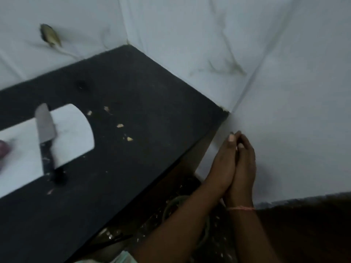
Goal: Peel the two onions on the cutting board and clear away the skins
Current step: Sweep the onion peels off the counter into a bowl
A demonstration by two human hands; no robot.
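A white cutting board (72,130) lies on the black counter (142,111) at the left. One purple onion (2,149) shows blurred at the frame's left edge; the other onion is out of view. Small bits of onion skin (129,138) are scattered on the counter to the right of the board. My left hand (222,162) and my right hand (245,164) are pressed palm to palm, fingers mostly straight, beyond the counter's right end and in front of the white wall. Nothing is visible between them.
A knife (45,133) with a black handle lies across the board, blade pointing away. Below my forearms, beside the counter's end, sits a dim round container (171,207) with scraps around it. White tiled walls (284,92) close the corner.
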